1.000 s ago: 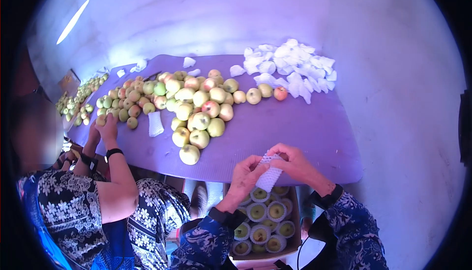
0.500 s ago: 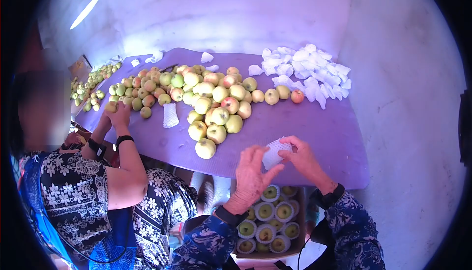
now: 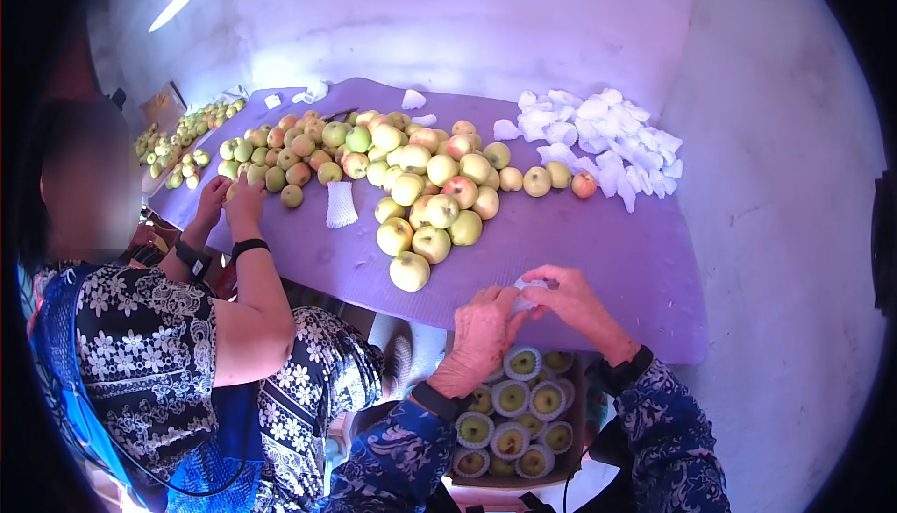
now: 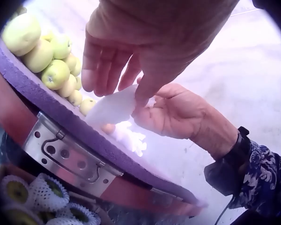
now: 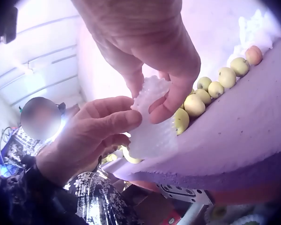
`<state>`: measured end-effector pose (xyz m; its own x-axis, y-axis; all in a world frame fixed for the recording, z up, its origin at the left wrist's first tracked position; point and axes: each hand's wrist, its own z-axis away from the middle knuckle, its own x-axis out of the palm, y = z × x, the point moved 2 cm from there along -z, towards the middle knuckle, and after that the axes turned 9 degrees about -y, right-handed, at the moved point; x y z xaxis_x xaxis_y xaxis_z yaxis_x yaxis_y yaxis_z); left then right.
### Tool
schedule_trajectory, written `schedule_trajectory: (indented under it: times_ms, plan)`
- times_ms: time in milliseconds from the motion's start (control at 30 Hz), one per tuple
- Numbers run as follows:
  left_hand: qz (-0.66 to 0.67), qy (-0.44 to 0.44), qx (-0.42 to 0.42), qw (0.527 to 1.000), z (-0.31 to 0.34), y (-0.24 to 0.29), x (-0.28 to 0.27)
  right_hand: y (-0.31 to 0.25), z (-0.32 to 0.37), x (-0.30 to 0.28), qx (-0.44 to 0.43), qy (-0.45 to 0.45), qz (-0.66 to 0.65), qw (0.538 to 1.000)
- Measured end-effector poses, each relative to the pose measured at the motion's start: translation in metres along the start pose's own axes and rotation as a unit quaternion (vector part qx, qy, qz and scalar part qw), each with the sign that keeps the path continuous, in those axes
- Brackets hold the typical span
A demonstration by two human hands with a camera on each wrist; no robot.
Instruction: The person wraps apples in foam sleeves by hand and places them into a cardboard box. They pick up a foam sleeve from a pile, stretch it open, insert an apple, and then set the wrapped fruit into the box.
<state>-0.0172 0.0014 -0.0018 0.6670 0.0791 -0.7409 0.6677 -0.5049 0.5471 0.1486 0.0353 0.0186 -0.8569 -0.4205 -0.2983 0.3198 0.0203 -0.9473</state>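
Over the table's front edge, both hands hold a white foam net sleeve (image 5: pixel 152 136). My left hand (image 3: pixel 481 335) pinches the sleeve's edge between thumb and fingers. On the other side, my right hand (image 3: pixel 575 307) grips the upper end, with thumb and fingers about its opening. The sleeve looks flattened, and no apple shows in it. Below the hands, a carton (image 3: pixel 578 406) holds apples (image 3: pixel 511 399) in the same kind of white net sleeves. A large heap of bare yellow-green apples (image 3: pixel 408 188) lies on the purple-covered table (image 3: pixel 598 242).
A pile of white foam sleeves (image 3: pixel 598 135) lies at the table's back right, beside a reddish apple (image 3: pixel 583 185). A single sleeve (image 3: pixel 341 205) lies left of the front apples. Another person (image 3: pixel 140 345) sits at the left, handling an apple. A pale wall (image 3: pixel 775 233) stands at right.
The left hand let go of the sleeve, opened beside it, then came back and pinched it again. The right hand kept its hold. The head view has shifted, moving the table rightward.
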Motion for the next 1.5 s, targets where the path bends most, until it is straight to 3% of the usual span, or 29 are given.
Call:
schedule_trajectory:
  times_ms: [167,300,400,433,500,600,700,800,900,1000,1100,1200,1300,1400,1433,1500]
  plan:
    - [0.116,-0.107,-0.096,0.983,-0.001,-0.008,-0.006,0.011,-0.012,-0.001,0.01,-0.096,-0.065,0.993]
    - [0.177,-0.116,-0.122,0.97,0.002,-0.016,-0.006,0.0,-0.017,0.003,0.051,-0.154,-0.127,0.978]
    - [0.192,-0.11,-0.124,0.967,0.006,-0.021,-0.003,-0.012,-0.034,-0.009,0.036,-0.077,0.069,0.994]
    - [0.178,-0.107,-0.123,0.97,0.007,-0.019,-0.006,-0.013,-0.044,-0.012,-0.038,-0.025,0.137,0.99]
    - [0.17,-0.101,-0.128,0.972,0.008,-0.019,-0.007,-0.017,-0.063,-0.012,-0.182,0.078,0.266,0.944]
    - [0.178,-0.097,-0.145,0.968,0.009,-0.021,-0.006,-0.032,-0.089,0.004,-0.228,0.109,0.308,0.917]
    - [0.171,-0.097,-0.153,0.968,0.008,-0.02,-0.009,-0.049,-0.118,0.025,-0.33,0.094,0.392,0.854]
    - [0.172,-0.102,-0.153,0.968,0.009,-0.02,-0.011,-0.06,-0.142,0.043,-0.307,0.029,0.513,0.801]
    - [0.176,-0.114,-0.163,0.964,0.008,-0.021,-0.014,-0.049,-0.168,0.054,-0.367,0.048,0.576,0.729]
    - [0.185,-0.109,-0.164,0.963,0.009,-0.021,-0.015,-0.051,-0.176,0.055,-0.289,0.001,0.599,0.747]
    - [0.182,-0.105,-0.157,0.965,0.008,-0.021,-0.017,-0.057,-0.174,0.055,-0.292,0.011,0.584,0.757]
    - [0.197,-0.101,-0.159,0.962,0.006,-0.021,-0.017,-0.056,-0.161,0.047,-0.327,0.044,0.484,0.811]
    - [0.239,-0.063,-0.162,0.955,0.004,-0.018,-0.015,-0.062,-0.132,0.028,-0.3,0.089,0.368,0.875]
    - [0.284,-0.016,-0.157,0.946,0.001,-0.016,-0.01,-0.067,-0.095,-0.006,-0.142,0.047,0.183,0.972]
    - [0.307,-0.008,-0.166,0.937,-0.001,-0.014,-0.009,-0.051,-0.09,-0.019,-0.17,0.083,0.18,0.965]
    - [0.346,0.023,-0.17,0.922,-0.003,-0.017,0.003,-0.036,-0.06,-0.044,-0.128,0.088,-0.04,0.987]
